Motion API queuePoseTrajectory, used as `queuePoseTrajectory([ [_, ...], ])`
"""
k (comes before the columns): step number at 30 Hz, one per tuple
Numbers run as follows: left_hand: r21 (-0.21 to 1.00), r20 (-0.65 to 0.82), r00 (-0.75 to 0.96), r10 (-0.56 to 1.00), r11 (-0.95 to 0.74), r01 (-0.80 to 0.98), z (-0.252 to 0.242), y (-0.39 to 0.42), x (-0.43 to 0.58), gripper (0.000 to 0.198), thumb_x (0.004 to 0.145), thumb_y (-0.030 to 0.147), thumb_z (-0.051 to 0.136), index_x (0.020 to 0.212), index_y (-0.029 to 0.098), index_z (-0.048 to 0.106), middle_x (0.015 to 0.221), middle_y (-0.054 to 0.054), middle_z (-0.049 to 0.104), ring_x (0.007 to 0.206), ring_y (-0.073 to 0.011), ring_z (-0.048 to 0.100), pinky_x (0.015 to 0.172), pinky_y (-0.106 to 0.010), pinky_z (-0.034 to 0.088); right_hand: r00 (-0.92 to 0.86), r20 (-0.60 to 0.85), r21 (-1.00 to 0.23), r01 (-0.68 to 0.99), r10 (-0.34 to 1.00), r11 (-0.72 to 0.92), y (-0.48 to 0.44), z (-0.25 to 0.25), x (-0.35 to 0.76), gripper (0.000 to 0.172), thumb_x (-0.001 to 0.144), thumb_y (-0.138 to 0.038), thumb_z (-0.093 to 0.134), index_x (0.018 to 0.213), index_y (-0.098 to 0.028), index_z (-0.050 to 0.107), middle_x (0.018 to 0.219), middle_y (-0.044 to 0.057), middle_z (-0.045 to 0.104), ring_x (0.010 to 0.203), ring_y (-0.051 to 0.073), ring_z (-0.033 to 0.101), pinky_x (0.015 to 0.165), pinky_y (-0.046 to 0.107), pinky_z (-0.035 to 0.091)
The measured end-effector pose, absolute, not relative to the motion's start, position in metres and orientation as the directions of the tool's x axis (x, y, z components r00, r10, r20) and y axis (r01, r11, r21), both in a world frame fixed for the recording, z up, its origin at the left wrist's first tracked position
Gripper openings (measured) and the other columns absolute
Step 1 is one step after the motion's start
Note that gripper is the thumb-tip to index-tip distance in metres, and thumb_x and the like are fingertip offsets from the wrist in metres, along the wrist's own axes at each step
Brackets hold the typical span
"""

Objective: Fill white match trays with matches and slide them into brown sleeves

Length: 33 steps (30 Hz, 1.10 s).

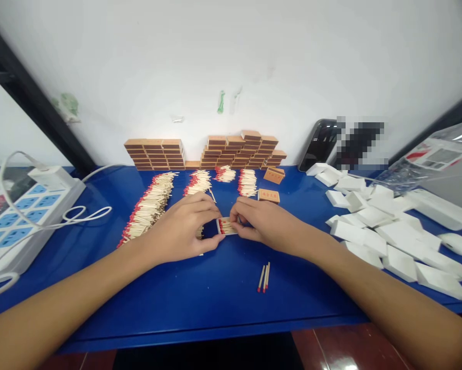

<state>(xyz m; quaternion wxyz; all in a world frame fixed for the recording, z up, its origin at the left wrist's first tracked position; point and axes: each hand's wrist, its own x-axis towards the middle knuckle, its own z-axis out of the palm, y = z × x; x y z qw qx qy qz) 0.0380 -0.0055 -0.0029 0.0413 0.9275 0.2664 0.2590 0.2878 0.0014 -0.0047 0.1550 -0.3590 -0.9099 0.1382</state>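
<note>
Between my hands lies a small white matchbox tray (218, 226) with red-tipped matches (226, 225) in it. My left hand (190, 223) grips the tray's left end between thumb and fingers. At the right end, the bent fingers of my right hand (257, 221) are pressed together over the matches; whether they pinch a match or the tray is hidden. Just beyond my right hand sit a closed orange matchbox (268, 196) and a tilted one (274, 175). Long rows of loose matches (149, 205) lie behind and left of my left hand. Three single matches (264, 277) rest nearer me.
Stacked matchboxes (155, 154) line the wall, with a second stack (242, 149) beside them. White empty trays (381, 221) are heaped at right near a phone (318, 144) leaning on the wall. A power strip (26, 216) with a white cable stands at left on the blue table (200, 303).
</note>
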Motion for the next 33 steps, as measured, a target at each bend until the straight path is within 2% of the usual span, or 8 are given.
queuePoseTrajectory([
  [7, 0.223, 0.462, 0.721, 0.516, -0.855, 0.469, -0.003, -0.006, 0.037, 0.018, 0.093, 0.032, 0.072, 0.101, 0.016, 0.074, 0.103, -0.008, 0.073, 0.105, -0.0246, 0.064, 0.099, -0.041, 0.056, -0.687, 0.158, -0.357, 0.630, 0.709, 0.690, 0.000, -0.003, 0.289, 0.006, 0.099, -0.026, 0.061, 0.096, -0.021, 0.059, 0.096, 0.001, 0.064, 0.072, 0.013, 0.056, 0.064, 0.027, 0.037],
  [18, 0.211, 0.471, 0.722, 0.507, -0.860, 0.465, -0.002, -0.006, 0.038, 0.018, 0.093, 0.030, 0.071, 0.103, 0.015, 0.075, 0.104, -0.010, 0.074, 0.105, -0.0253, 0.065, 0.099, -0.042, 0.056, -0.687, 0.248, -0.327, 0.605, 0.683, 0.726, -0.002, -0.001, 0.282, 0.008, 0.103, -0.024, 0.057, 0.102, -0.019, 0.063, 0.095, 0.003, 0.066, 0.077, 0.015, 0.059, 0.067, 0.028, 0.039],
  [23, 0.213, 0.469, 0.719, 0.514, -0.855, 0.473, -0.002, -0.006, 0.038, 0.017, 0.093, 0.030, 0.072, 0.103, 0.017, 0.075, 0.102, -0.009, 0.074, 0.105, -0.0258, 0.066, 0.098, -0.043, 0.056, -0.656, 0.243, -0.379, 0.614, 0.715, 0.692, -0.006, 0.018, 0.292, 0.014, 0.102, -0.032, 0.061, 0.101, -0.020, 0.069, 0.089, 0.002, 0.064, 0.076, 0.015, 0.057, 0.069, 0.030, 0.041],
  [25, 0.208, 0.469, 0.719, 0.513, -0.855, 0.475, -0.002, -0.006, 0.038, 0.018, 0.093, 0.030, 0.072, 0.105, 0.017, 0.075, 0.102, -0.009, 0.075, 0.105, -0.0258, 0.066, 0.098, -0.043, 0.057, -0.713, 0.112, -0.478, 0.571, 0.692, 0.667, -0.008, 0.034, 0.303, 0.011, 0.097, -0.029, 0.067, 0.104, -0.022, 0.071, 0.087, 0.000, 0.063, 0.076, 0.015, 0.057, 0.068, 0.029, 0.043],
  [28, 0.212, 0.474, 0.718, 0.509, -0.858, 0.468, -0.002, -0.006, 0.038, 0.020, 0.093, 0.031, 0.073, 0.107, 0.016, 0.075, 0.103, -0.009, 0.075, 0.106, -0.0256, 0.065, 0.099, -0.043, 0.056, -0.828, -0.235, -0.620, 0.531, 0.509, 0.577, -0.010, 0.053, 0.316, 0.023, 0.087, -0.028, 0.079, 0.110, -0.026, 0.076, 0.098, 0.001, 0.066, 0.084, 0.015, 0.060, 0.070, 0.026, 0.047],
  [30, 0.215, 0.475, 0.716, 0.511, -0.857, 0.468, -0.003, -0.006, 0.038, 0.021, 0.093, 0.032, 0.073, 0.107, 0.016, 0.075, 0.104, -0.009, 0.075, 0.106, -0.0257, 0.065, 0.099, -0.043, 0.056, -0.831, -0.341, -0.639, 0.548, 0.439, 0.540, -0.010, 0.057, 0.318, 0.027, 0.082, -0.023, 0.083, 0.109, -0.026, 0.079, 0.094, 0.000, 0.063, 0.083, 0.015, 0.059, 0.069, 0.026, 0.046],
  [33, 0.207, 0.477, 0.716, 0.511, -0.856, 0.473, -0.003, -0.006, 0.037, 0.021, 0.093, 0.032, 0.073, 0.108, 0.017, 0.075, 0.105, -0.009, 0.075, 0.106, -0.0259, 0.065, 0.099, -0.043, 0.057, -0.818, -0.396, -0.631, 0.572, 0.417, 0.524, -0.007, 0.050, 0.313, 0.018, 0.081, -0.024, 0.084, 0.098, -0.024, 0.082, 0.086, -0.001, 0.057, 0.078, 0.014, 0.056, 0.066, 0.026, 0.042],
])
